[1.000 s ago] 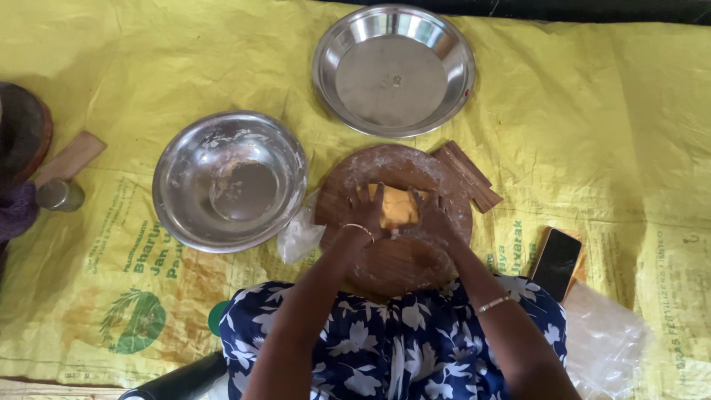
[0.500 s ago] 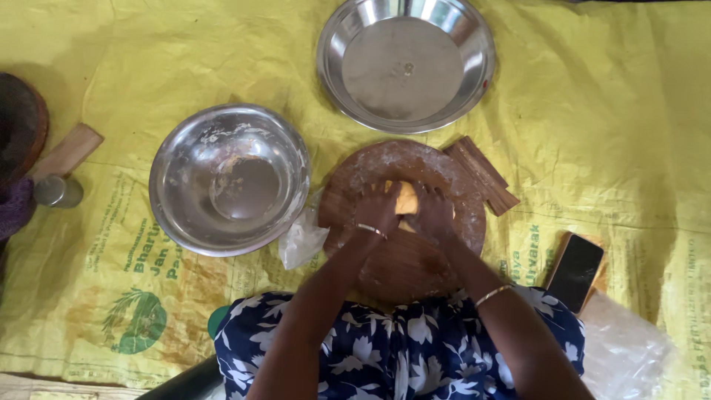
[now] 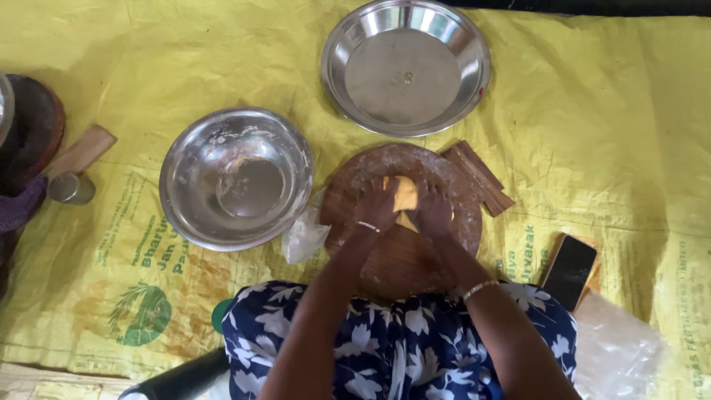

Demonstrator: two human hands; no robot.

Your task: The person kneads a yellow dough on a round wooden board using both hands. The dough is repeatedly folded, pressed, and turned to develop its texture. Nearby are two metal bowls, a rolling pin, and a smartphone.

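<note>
A round wooden board (image 3: 444, 167) dusted with flour lies on the yellow sheet in front of me. On it sits a lump of yellow dough (image 3: 405, 194). My left hand (image 3: 376, 204) and my right hand (image 3: 434, 210) press on the dough from either side, fingers curled over it. Each wrist wears a thin bangle. Much of the dough is hidden under my hands.
A floury steel bowl (image 3: 237, 178) stands left of the board, a wide steel plate (image 3: 406, 65) behind it. Wooden sticks (image 3: 479, 176) rest by the board's right edge. A dark phone (image 3: 569, 271) and clear plastic bag (image 3: 618, 348) lie at right, a small plastic bag (image 3: 302, 237) at left.
My hands slid a little forward over the dough and now cover more of it. The view has shifted slightly, so the plate sits more fully in frame.
</note>
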